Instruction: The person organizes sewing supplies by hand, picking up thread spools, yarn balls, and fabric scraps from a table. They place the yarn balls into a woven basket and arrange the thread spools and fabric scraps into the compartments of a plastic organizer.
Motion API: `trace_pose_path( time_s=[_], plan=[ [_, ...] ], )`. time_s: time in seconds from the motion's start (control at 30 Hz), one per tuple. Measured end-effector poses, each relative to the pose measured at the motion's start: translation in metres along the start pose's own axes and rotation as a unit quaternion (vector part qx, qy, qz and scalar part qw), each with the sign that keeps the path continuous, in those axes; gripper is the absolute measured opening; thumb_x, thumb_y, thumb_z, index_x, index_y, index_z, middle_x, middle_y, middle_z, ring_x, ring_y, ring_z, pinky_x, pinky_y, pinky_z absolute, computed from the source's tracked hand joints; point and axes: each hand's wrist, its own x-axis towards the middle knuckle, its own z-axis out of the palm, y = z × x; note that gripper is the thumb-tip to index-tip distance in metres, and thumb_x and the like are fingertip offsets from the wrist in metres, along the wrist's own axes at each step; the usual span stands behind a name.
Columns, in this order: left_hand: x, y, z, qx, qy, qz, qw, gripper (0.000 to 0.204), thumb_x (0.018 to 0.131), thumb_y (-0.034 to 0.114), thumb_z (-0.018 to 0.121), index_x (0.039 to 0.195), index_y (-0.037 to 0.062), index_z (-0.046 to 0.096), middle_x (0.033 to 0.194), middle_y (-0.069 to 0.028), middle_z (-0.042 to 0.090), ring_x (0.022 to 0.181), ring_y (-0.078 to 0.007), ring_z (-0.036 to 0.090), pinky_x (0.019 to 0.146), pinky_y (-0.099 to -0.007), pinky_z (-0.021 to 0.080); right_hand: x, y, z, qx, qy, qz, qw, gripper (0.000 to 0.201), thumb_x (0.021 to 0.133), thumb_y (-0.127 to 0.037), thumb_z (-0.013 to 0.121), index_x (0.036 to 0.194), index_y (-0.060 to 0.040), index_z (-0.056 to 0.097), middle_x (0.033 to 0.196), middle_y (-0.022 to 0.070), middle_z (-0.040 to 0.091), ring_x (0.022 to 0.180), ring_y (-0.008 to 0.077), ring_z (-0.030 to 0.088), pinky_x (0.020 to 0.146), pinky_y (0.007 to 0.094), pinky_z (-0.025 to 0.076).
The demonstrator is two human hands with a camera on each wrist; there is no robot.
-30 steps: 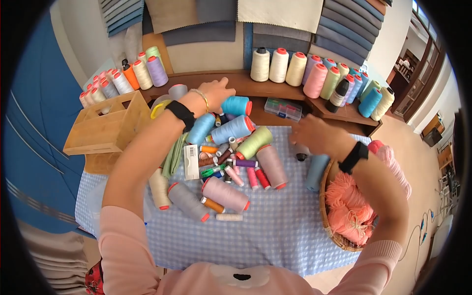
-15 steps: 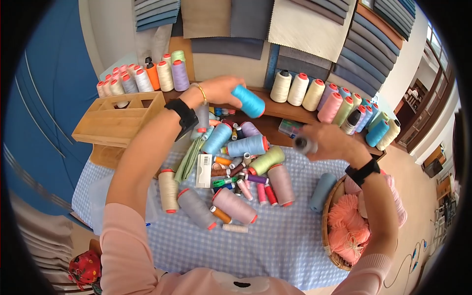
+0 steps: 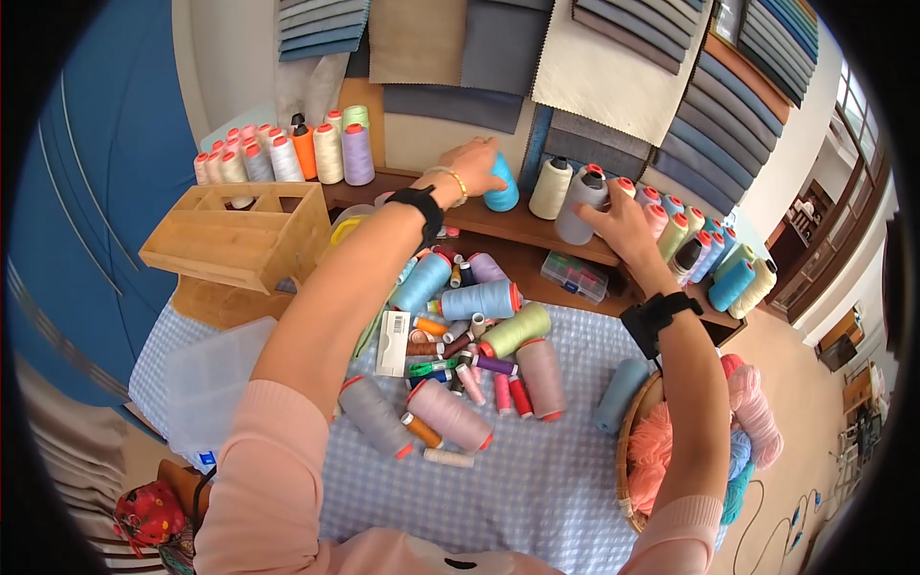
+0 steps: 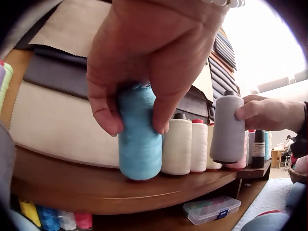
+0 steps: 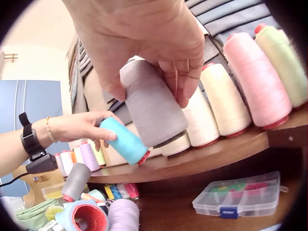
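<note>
My left hand [image 3: 470,167] grips a turquoise thread cone [image 4: 139,139] by its top. The cone is upright at the brown wooden shelf [image 4: 96,185], its base right at the surface, left of a cream cone [image 3: 550,189]. My right hand [image 3: 625,228] holds a grey thread cone [image 5: 154,108] with a black base, thumb on one side and fingers on the other. In the left wrist view this grey cone overlaps the row of white and cream cones, its base over the shelf's front part. A pink cone [image 5: 256,82] stands farther right.
Thread cones and small spools lie heaped on the checked cloth [image 3: 537,470], with a green cone [image 3: 515,329] among them. A wooden organizer [image 3: 225,235] stands left, a yarn basket [image 3: 628,479] right. Under the shelf sits a clear plastic box [image 3: 575,277].
My left hand has lifted the turquoise cone from the heap to the shelf and turned it upright. My right hand has raised the grey cone from the cloth toward the shelf's cone row.
</note>
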Motion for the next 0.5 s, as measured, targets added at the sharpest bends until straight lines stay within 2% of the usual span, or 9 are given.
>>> trace_pose_path(
  time_s=[0.03,0.27,0.37,0.43,0.5],
  plan=[
    [0.003,0.007,-0.002,0.01,-0.012,-0.009,1.0,0.057,0.077,0.039,0.077,0.111,-0.0003,0.053,0.11,-0.0228,0.061,0.105,-0.0403,0.06,0.089,-0.0465,0.049,-0.002,-0.009,0.0,-0.029,-0.016,0.028,0.999,0.071,0.078,-0.042,0.07,0.125,0.0075,0.054,0.09,0.0268,0.069,0.087,0.0357,0.07,0.078,0.0412,0.052],
    [0.02,0.033,0.011,0.018,-0.028,-0.039,0.999,0.056,0.08,0.03,0.076,0.123,0.0054,0.05,0.119,-0.0198,0.06,0.112,-0.0373,0.06,0.092,-0.0453,0.05,-0.006,-0.004,0.009,-0.062,-0.029,0.022,0.997,0.067,0.078,-0.044,0.07,0.12,0.0063,0.057,0.086,0.0249,0.069,0.083,0.037,0.069,0.076,0.0435,0.052],
    [0.023,0.035,0.024,-0.028,0.009,-0.047,0.998,0.056,0.082,0.027,0.074,0.126,0.0055,0.047,0.122,-0.0217,0.059,0.113,-0.0395,0.059,0.093,-0.0459,0.049,-0.009,0.004,0.005,-0.061,-0.021,0.033,0.997,0.065,0.078,-0.044,0.07,0.119,0.0053,0.058,0.087,0.024,0.07,0.083,0.0365,0.07,0.076,0.0432,0.052],
    [0.027,0.036,0.034,-0.083,0.015,-0.1,0.991,0.062,0.083,0.023,0.072,0.135,0.006,0.042,0.125,-0.0252,0.057,0.115,-0.0428,0.058,0.096,-0.0462,0.049,-0.01,0.009,-0.001,-0.083,-0.019,0.04,0.996,0.064,0.078,-0.043,0.07,0.119,0.005,0.058,0.088,0.0244,0.07,0.084,0.0366,0.07,0.077,0.0431,0.053],
    [0.026,0.033,0.042,-0.112,0.03,-0.09,0.989,0.066,0.084,0.023,0.072,0.139,0.0065,0.039,0.125,-0.0269,0.056,0.115,-0.0439,0.057,0.097,-0.0461,0.048,-0.011,0.011,-0.008,-0.11,-0.016,0.042,0.993,0.062,0.077,-0.041,0.07,0.116,0.005,0.058,0.091,0.0258,0.07,0.089,0.0378,0.07,0.079,0.0433,0.053]
  ],
)
